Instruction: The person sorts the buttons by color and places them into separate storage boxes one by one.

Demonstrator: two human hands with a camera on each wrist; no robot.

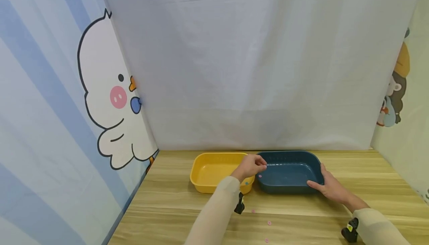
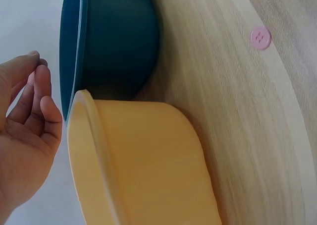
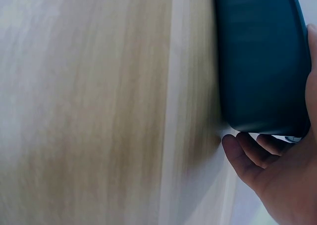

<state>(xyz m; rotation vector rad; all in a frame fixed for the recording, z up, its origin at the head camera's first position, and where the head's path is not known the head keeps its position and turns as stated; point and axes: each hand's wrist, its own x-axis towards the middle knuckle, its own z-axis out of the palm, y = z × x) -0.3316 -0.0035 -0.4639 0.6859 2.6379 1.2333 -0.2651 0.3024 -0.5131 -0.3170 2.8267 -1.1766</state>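
Observation:
My left hand [image 1: 251, 165] hovers over the left end of a dark blue plastic basin [image 1: 288, 190], beside a yellow basin [image 1: 207, 188]. Its thumb and forefinger tips meet in the left wrist view; whether a small thing is between them cannot be seen. A small pink button [image 1: 260, 176] shows at the dark basin's left side, below those fingers. A blue button [image 1: 247, 183] appears at the yellow basin's right end. My right hand [image 1: 333, 188] grips the dark basin's right end, thumb at the rim and fingers around the outside.
Pink buttons [image 1: 269, 223] lie on the wood-grain table [image 1: 161, 207] in front of the basins; one pink button [image 2: 261, 38] shows four holes. A pale curtain [image 1: 261, 70] hangs behind the table. Printed cloths [image 1: 43, 107] hang at the sides.

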